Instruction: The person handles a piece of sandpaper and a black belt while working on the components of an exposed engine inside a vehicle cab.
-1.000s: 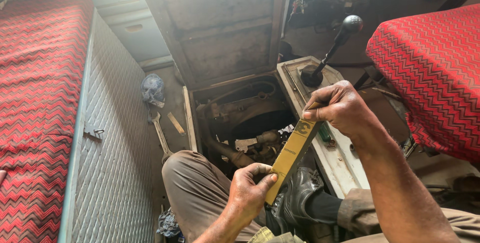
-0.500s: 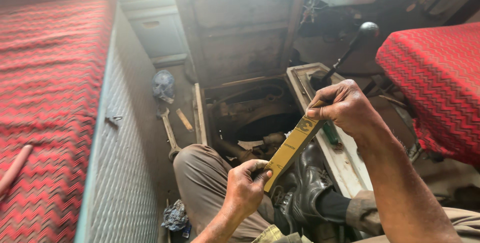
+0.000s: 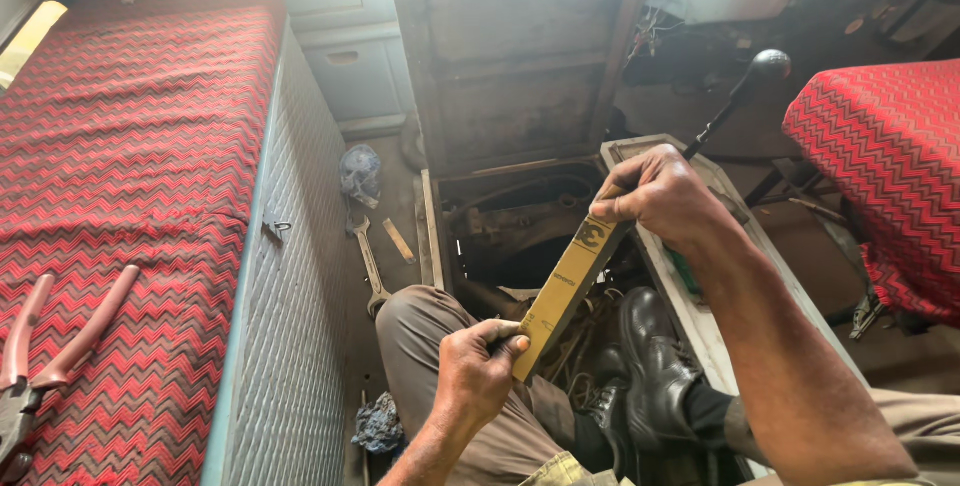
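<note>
Yellow abrasive strip [image 3: 566, 291] clamped at both ends: left hand [image 3: 478, 373] low, right hand [image 3: 662, 196] high, above open floor hatch [image 3: 520, 216]; pliers [image 3: 45, 351] near bed's front edge.

The upper end of the yellow strip [image 3: 565, 291] vanishes inside the right hand [image 3: 665, 196] — its tip can't be seen. The pliers [image 3: 40, 356] on the red bench cover [image 3: 130, 196] run off the left edge, jaws cut away. Down in the dark floor opening [image 3: 520, 236], the parts blur together — too dim to sort out.
</note>
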